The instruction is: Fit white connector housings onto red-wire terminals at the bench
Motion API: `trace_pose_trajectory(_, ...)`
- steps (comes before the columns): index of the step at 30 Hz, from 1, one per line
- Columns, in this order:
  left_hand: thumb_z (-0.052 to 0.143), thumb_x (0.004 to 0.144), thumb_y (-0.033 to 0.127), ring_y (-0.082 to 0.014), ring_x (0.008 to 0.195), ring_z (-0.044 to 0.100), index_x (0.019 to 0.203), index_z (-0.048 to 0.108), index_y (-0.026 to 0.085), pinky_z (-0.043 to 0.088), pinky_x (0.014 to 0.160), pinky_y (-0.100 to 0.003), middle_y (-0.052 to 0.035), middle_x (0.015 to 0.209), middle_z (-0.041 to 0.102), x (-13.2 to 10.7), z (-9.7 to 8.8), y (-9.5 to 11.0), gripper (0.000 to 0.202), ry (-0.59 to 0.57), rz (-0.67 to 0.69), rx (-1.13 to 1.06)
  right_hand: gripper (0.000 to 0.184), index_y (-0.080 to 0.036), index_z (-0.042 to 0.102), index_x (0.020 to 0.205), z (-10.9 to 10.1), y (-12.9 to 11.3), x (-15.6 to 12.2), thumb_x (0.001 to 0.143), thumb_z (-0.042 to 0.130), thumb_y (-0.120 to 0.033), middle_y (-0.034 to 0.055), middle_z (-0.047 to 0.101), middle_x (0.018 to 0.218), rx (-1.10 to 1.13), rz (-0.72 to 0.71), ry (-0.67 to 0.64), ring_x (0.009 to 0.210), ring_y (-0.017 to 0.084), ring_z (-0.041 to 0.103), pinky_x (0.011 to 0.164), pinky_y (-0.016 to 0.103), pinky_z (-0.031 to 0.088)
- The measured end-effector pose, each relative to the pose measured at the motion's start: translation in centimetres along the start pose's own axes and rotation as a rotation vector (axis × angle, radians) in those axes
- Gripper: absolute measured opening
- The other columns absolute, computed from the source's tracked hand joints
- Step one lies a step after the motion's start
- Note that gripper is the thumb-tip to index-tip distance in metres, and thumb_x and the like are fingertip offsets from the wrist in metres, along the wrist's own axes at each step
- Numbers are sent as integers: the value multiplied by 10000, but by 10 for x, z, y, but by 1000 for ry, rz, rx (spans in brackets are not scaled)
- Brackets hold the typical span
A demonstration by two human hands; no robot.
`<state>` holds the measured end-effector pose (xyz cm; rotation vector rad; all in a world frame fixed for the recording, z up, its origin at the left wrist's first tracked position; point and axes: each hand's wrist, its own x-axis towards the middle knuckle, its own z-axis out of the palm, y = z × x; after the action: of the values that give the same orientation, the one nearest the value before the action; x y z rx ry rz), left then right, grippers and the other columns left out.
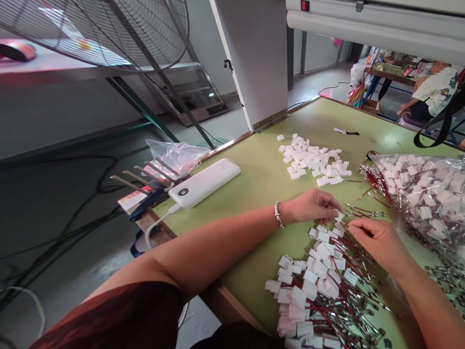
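My left hand (pixel 315 205) pinches a small white plastic connector housing (pixel 339 216) between thumb and fingers. Close beside it, my right hand (pixel 378 238) has its thumb and forefinger pressed together at the end of a short red wire, mostly hidden by the fingers. Whether the wire's tip sits inside the housing is too small to tell. Below both hands spreads a heap of white housings with red wires (pixel 323 276) and metal ends attached. Several loose red wires with metal terminals (pixel 365 212) lie just beyond my right hand. Farther back is a pile of loose white housings (pixel 308 157).
A clear plastic bag (pixel 425 194) full of wired housings bulges at the right. A white power bank (pixel 205 182) with a cable lies at the green table's (pixel 254 155) left edge. A large fan (pixel 109 29) stands at upper left. Another person (pixel 434 92) sits in the background.
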<state>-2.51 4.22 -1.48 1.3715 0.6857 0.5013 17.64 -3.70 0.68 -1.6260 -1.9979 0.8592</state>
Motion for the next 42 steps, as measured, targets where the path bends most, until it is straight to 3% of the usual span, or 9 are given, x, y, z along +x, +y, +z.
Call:
trace_pose_trajectory(11, 615, 834, 209, -66, 486, 545, 871, 630, 116, 461, 495, -197, 35, 542, 575, 0, 20, -4, 101, 76, -68, 88, 282, -212, 531, 628, 16, -1, 3, 842, 462, -383, -27, 519, 528, -59, 13, 99, 513, 125, 436, 506, 248, 323)
trace_pose_trajectory(14, 636, 843, 293, -119, 651, 604, 972, 653, 119, 510, 600, -252, -29, 719, 642, 1, 9, 3, 217, 67, 97, 378, 276, -209, 531, 625, 16, -3, 0, 846, 478, -365, -34, 510, 523, -73, -26, 125, 511, 116, 429, 515, 243, 342)
trace_pose_trajectory(17, 588, 891, 302, -211, 1009, 583, 1146, 621, 138, 504, 877, -373, -121, 1102, 630, 7, -14, 4, 305, 285, 353, 841, 247, -206, 592, 672, 12, -13, -6, 862, 496, -331, -23, 576, 599, -58, -93, 31, 538, 110, 472, 523, 234, 371)
trace_pose_trajectory(20, 468, 930, 159, -235, 1117, 521, 1120, 633, 145, 439, 992, -416, -124, 1166, 611, 16, -37, -7, 252, 362, 374, 1180, 186, -231, 690, 828, 4, -17, -9, 863, 527, -314, -1, 670, 762, -92, -133, -106, 557, 107, 528, 523, 238, 405)
trace_pose_trajectory(22, 441, 923, 108, -236, 1087, 528, 1048, 659, 137, 459, 957, -390, -116, 1105, 636, 20, -44, -16, 253, 319, 351, 1284, 209, -236, 703, 864, -5, -7, -5, 876, 510, -313, 19, 693, 818, -159, -136, 1, 618, 129, 582, 583, 262, 447)
trace_pose_trajectory(28, 528, 918, 194, -216, 1007, 560, 1020, 679, 165, 473, 910, -353, -76, 1018, 663, 21, -41, -18, 185, 357, 330, 1242, 209, -223, 701, 875, -24, 53, 22, 867, 507, -299, 42, 677, 899, -575, -65, 386, 709, 180, 612, 607, 301, 435)
trace_pose_trajectory(33, 622, 857, 210, -214, 980, 570, 1219, 583, 169, 478, 873, -346, -68, 1011, 660, 19, -37, -15, 366, 409, 274, 1103, 215, -227, 696, 897, -16, 66, 31, 889, 486, -271, 47, 650, 932, -682, -97, 334, 748, 182, 606, 579, 289, 418)
trace_pose_trajectory(37, 640, 835, 222, -212, 966, 573, 1070, 638, 167, 476, 871, -346, -66, 980, 647, 21, -37, -16, 241, 392, 288, 1062, 210, -205, 675, 907, -19, 58, 28, 893, 475, -267, 60, 641, 950, -570, -130, 387, 757, 180, 608, 627, 296, 435)
trace_pose_trajectory(42, 611, 832, 194, -212, 951, 576, 1026, 660, 163, 482, 873, -372, -75, 967, 643, 22, -38, -16, 202, 360, 307, 1022, 131, -240, 647, 825, -16, 48, 23, 868, 539, -301, 11, 643, 868, -570, -99, 213, 706, 162, 602, 594, 281, 415)
